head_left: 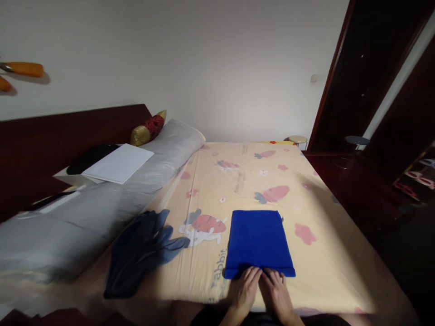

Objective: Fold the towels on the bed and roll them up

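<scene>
A bright blue cloth (258, 237) lies flat on the patterned bed sheet, in a neat near-rectangle with a narrow fold along its near edge. My left hand (247, 287) and my right hand (276, 290) are side by side at the middle of that fold. The fingers of both are bent over the folded edge and grip it, thumbs close together; the undersides of the fingers are hidden. To the left, a crumpled dark blue garment (142, 253) rests on the sheet, apart from my hands.
The bed sheet (326, 253) has carrot and rabbit prints. Along the left runs a long grey bolster (149, 167) with a white flat box (118, 163) on it. A red and gold cushion (149, 129) leans by the headboard (20, 149). Stools (297, 139) stand beyond the bed.
</scene>
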`<state>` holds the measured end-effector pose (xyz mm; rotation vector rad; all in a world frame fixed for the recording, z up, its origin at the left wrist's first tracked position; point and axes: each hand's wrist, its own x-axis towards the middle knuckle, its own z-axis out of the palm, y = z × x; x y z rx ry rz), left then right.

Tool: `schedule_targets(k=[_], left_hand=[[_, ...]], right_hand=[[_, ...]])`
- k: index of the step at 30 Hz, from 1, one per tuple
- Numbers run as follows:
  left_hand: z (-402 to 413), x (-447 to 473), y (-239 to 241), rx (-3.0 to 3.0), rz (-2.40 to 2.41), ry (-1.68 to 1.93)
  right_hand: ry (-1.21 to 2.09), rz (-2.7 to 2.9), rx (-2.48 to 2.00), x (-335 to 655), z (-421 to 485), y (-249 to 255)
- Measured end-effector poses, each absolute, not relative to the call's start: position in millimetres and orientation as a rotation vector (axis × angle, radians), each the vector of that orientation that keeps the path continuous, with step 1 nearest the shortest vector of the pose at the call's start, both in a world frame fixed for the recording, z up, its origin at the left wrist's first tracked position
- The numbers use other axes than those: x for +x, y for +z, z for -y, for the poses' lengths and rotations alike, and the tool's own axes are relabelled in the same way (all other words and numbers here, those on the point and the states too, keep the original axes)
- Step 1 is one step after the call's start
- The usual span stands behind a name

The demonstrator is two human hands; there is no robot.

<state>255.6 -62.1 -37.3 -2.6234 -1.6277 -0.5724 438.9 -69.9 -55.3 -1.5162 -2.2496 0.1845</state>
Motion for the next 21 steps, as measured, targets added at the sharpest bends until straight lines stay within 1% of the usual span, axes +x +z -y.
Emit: schedule_targets(k=[3, 6, 8, 11, 13, 16, 18, 21], left_hand=[[60, 250, -41, -2.678, 1.448, -0.601], [58, 209, -39, -2.624, 1.378, -0.529], [59, 176, -36, -2.573, 1.355, -0.467], [61, 142, -33, -2.511, 1.349, -0.416], [64, 136, -32, -2.474, 1.398, -0.391], [66, 143, -32, -2.415, 1.561, -0.39], [65, 152, -28, -2.433, 1.682, -0.424], [58, 162, -14, -2.53, 1.912, -0.466]], right_hand=[[0.336, 2.295, -1.563, 437, 69, -51], [0.413, 2.263, -1.662, 471, 67, -53], [0.362, 2.229, -1.724, 499, 67, -56], [0.166, 2.184, -1.783, 526, 69, -64], [0.059, 2.166, -1.792, 530, 69, -70], [0.008, 2.144, -1.794, 526, 64, -76], [0.061, 2.147, -1.758, 524, 58, -73], [0.219, 2.154, -1.669, 526, 47, -55]])
